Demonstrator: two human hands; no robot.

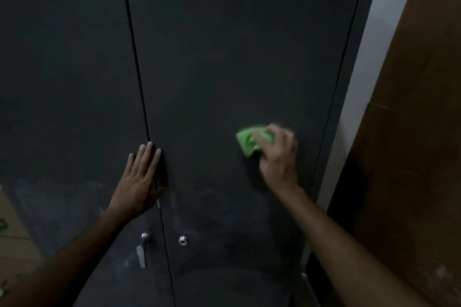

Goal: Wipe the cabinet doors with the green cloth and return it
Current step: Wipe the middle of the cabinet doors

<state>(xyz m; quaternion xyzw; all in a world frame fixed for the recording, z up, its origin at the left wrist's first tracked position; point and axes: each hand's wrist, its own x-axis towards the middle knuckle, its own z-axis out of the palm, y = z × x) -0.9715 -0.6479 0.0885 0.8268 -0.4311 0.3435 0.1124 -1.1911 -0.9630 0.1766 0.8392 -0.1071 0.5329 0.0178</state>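
Right fingers: the fingers (pixel 262 136) of the right hand (pixel 279 157) are curled over a bunched bright green cloth (pixel 247 141), clamped on it and pressing it against the dark grey metal right cabinet door (pixel 237 57). The hand is blurred, which I read as mid-stroke.

Left fingers: the fingers (pixel 147 157) of the left hand (pixel 139 182) lie straight and close together, flat on the dark grey left cabinet door (pixel 62 57) right at the seam between the two doors. They hold nothing; it looks like a brace to keep the doors steady.

Cloth position: on the right door, about mid-height in view, nearer the door's outer edge than the seam, above the small round silver lock (pixel 182 240).

Done so far: hard to say for sure. The upper parts of both doors look evenly dark.

Left to do: pale smears and dusty patches show on the lower right door around the lock, and on the lower left door beside the silver lever handle (pixel 142 252). By my judgement those zones are not yet wiped.

Return step: not yet done; the cloth is in the hand, and where it belongs is not in view.

Surroundings: a brown cardboard sheet (pixel 411 132) leans to the right of the cabinet; a cardboard box corner (pixel 12 232) shows at the lower left.
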